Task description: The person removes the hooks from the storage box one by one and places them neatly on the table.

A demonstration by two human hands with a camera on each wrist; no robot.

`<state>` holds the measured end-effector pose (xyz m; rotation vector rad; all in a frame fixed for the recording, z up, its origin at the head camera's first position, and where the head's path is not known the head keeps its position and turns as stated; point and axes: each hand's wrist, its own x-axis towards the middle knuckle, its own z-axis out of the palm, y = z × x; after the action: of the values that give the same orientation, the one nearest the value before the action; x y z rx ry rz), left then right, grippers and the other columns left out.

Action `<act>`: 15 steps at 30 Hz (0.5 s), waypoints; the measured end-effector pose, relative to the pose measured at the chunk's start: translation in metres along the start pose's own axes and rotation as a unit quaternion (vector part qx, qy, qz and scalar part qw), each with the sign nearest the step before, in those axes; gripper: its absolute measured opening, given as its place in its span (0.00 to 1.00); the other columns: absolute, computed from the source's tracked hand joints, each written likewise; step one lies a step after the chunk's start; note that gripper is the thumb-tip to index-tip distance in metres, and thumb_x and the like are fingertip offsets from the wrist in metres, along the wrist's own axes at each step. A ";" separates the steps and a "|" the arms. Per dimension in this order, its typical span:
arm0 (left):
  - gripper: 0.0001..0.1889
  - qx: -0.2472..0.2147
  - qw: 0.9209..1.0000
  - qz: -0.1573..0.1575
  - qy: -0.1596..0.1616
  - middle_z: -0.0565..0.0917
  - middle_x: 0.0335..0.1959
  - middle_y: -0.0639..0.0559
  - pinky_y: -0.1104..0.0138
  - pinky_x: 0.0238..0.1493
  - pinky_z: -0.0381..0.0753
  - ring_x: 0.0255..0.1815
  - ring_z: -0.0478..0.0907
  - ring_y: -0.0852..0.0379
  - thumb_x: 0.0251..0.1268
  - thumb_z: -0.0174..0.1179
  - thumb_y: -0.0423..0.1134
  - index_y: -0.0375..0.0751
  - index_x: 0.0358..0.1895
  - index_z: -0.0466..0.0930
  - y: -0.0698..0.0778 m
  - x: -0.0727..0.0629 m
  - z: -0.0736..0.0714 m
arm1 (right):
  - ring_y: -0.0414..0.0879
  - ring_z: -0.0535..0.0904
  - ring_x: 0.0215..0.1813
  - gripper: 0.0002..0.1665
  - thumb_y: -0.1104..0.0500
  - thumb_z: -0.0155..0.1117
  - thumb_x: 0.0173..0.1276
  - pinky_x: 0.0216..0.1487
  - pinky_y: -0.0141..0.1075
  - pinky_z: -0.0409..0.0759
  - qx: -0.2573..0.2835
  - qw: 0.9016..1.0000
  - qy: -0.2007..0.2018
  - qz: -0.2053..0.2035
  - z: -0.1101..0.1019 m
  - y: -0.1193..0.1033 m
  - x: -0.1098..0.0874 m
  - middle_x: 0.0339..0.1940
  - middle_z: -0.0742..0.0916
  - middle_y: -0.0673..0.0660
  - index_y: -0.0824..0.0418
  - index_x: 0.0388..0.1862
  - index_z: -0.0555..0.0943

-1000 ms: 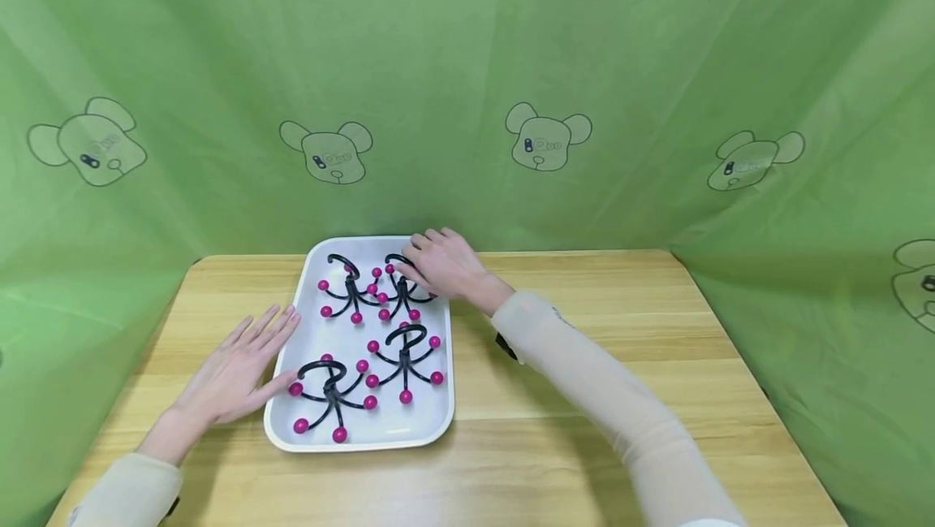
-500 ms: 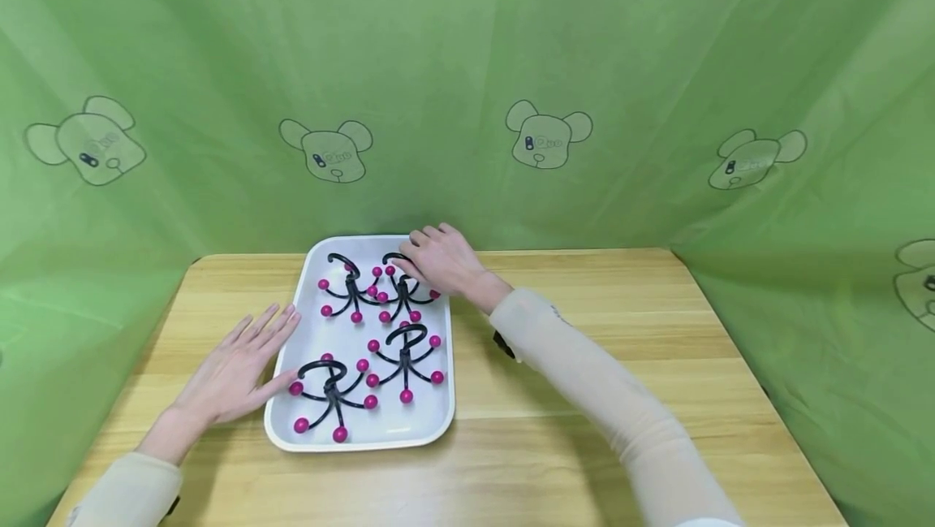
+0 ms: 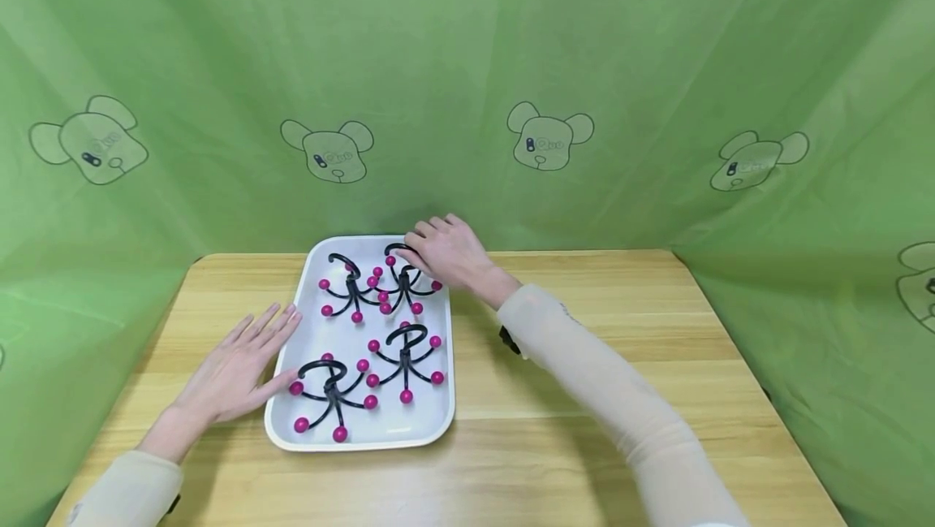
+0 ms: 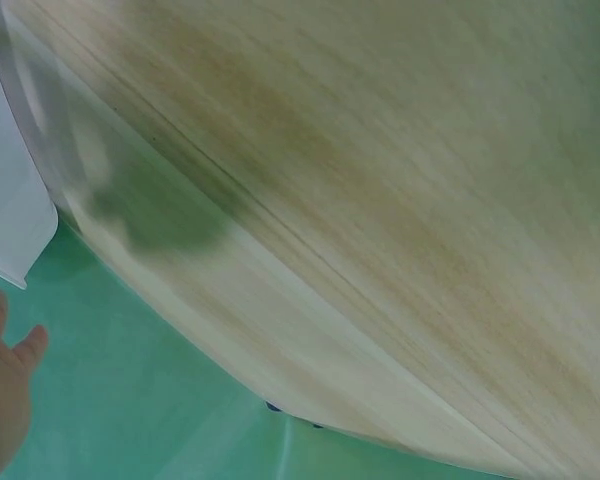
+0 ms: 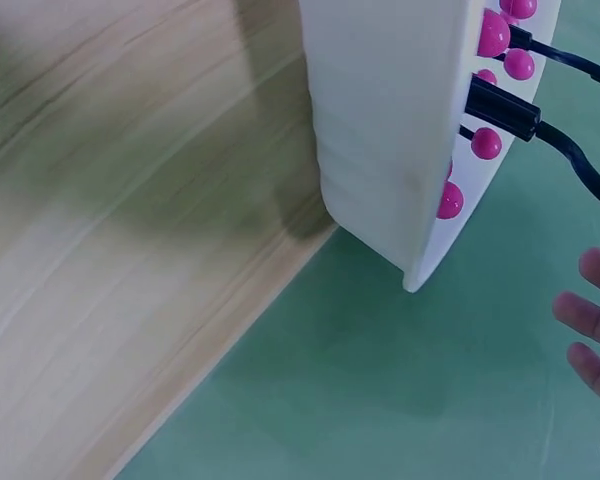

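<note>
In the head view a white tray (image 3: 314, 332) bears several black hooks, each with curved arms tipped in pink balls. At its back right, my right hand (image 3: 453, 255) pinches the curved top of one hook (image 3: 404, 283); the hand partly covers that top. Three of the right hand's fingers (image 5: 588, 315) show at the edge of the right wrist view, with the pinch out of frame. My left hand (image 3: 230, 373) lies flat and spread at the tray's left side, thumb over the rim beside the front left hook (image 3: 332, 393). It holds nothing.
Another hook (image 3: 353, 287) stands at the back left, its balls close to the pinched one's. The front right hook (image 3: 405, 360) sits nearer me. The wooden table (image 3: 584, 348) extends right of the tray, and a green curtain (image 3: 467, 88) hangs behind and around it.
My right hand has shifted slightly up and away in the head view, and the back right hook has moved up a little with it. My left hand has stayed put.
</note>
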<state>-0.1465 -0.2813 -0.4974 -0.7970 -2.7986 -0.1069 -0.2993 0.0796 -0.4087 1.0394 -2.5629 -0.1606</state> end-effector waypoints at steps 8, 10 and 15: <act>0.44 0.000 1.000 0.002 0.003 0.65 0.84 0.39 0.75 0.84 0.17 0.83 0.63 0.35 0.75 0.56 0.64 0.40 0.84 0.59 0.000 0.000 -0.001 | 0.49 0.88 0.52 0.26 0.37 0.46 0.85 0.57 0.42 0.86 0.002 1.000 0.022 0.002 -0.015 0.004 -0.002 0.49 0.91 0.51 0.50 0.50 0.86; 0.44 0.001 1.000 0.002 0.003 0.65 0.83 0.39 0.75 0.84 0.17 0.83 0.64 0.34 0.75 0.56 0.64 0.40 0.84 0.59 0.001 0.000 -0.001 | 0.49 0.88 0.52 0.25 0.37 0.47 0.85 0.58 0.43 0.86 0.005 0.999 0.031 0.002 -0.019 0.005 -0.003 0.48 0.91 0.51 0.50 0.50 0.86; 0.44 0.001 1.000 -0.001 0.001 0.65 0.84 0.39 0.76 0.83 0.16 0.83 0.64 0.35 0.75 0.55 0.64 0.40 0.84 0.58 0.001 0.000 -0.002 | 0.49 0.88 0.49 0.24 0.38 0.48 0.85 0.56 0.42 0.86 0.006 0.998 0.056 -0.004 -0.031 0.007 -0.005 0.45 0.91 0.51 0.51 0.46 0.86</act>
<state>-0.1454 -0.2802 -0.4959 -0.7921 -2.7968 -0.1051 -0.2891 0.0895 -0.3798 1.0329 -2.4627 -0.0873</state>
